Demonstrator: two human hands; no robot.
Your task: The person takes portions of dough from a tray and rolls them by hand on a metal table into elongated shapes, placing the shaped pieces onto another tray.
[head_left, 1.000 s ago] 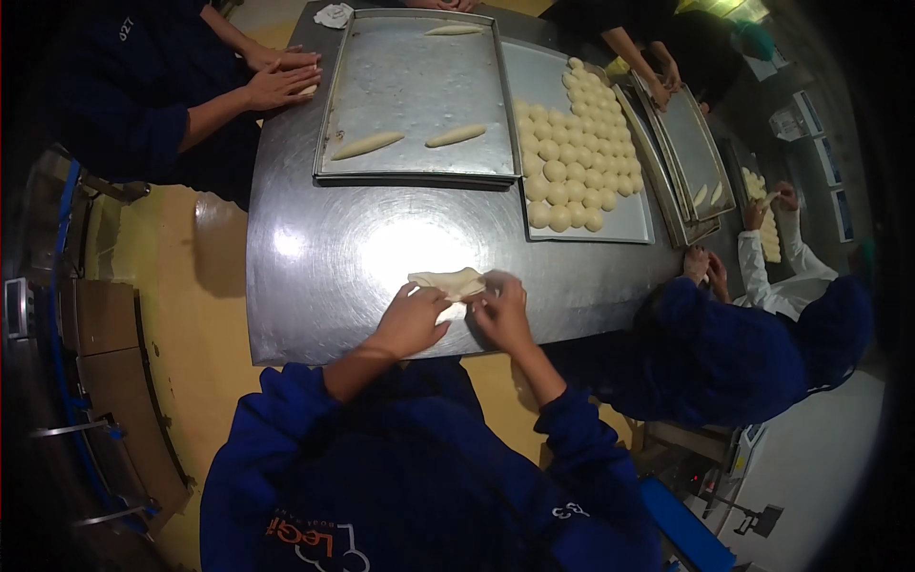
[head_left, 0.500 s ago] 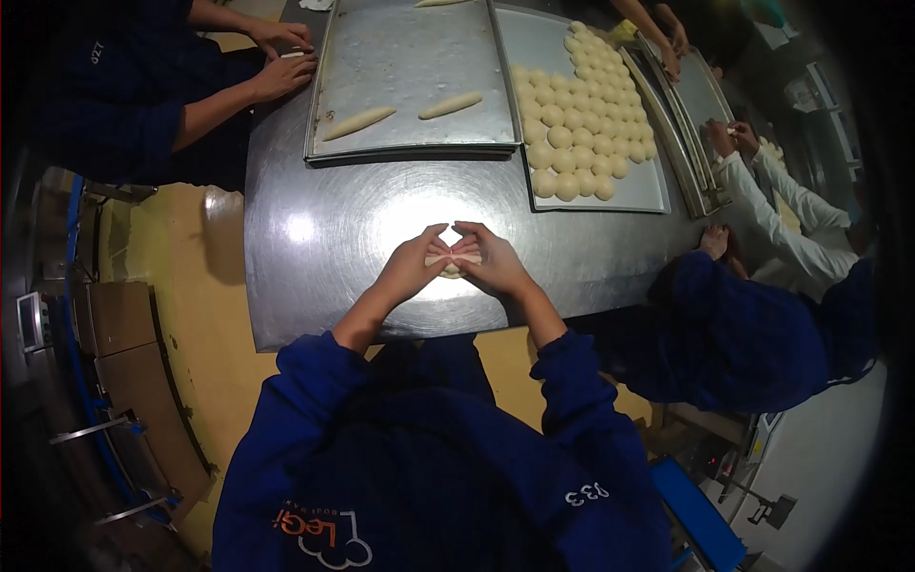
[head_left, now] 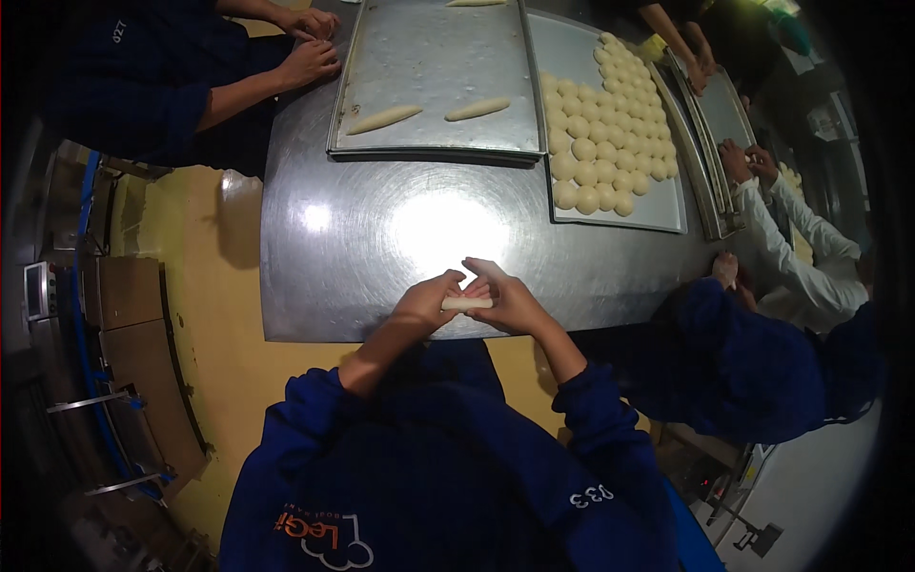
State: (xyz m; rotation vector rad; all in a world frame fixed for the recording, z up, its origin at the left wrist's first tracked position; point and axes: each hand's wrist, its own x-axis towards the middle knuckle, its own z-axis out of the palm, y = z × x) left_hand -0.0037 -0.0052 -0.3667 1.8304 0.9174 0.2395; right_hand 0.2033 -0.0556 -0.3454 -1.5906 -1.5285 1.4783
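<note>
A short white roll of dough [head_left: 467, 303] lies across between my hands, close to the front edge of the steel table [head_left: 381, 219]. My left hand [head_left: 429, 298] curls round its left end, thumb against the dough. At the right end my right hand [head_left: 516, 303] grips likewise, its index finger raised and arched forward. Fingers of both hands meet behind the roll. Whether the dough rests on the table or is slightly lifted, I cannot tell.
Ahead stands a metal baking tray [head_left: 438, 71] with three slim tapered dough sticks. Right of it, a second tray [head_left: 624, 221] carries many round dough balls [head_left: 610, 143]. Co-workers' hands work at the left [head_left: 310, 62] and right [head_left: 750, 162]; a person in blue [head_left: 743, 362] is close on my right.
My hands have come nearer to the table's front edge with the dough. It now shows as a smooth, narrow roll, where before it was a wider, folded piece. The whole view has shifted slightly.
</note>
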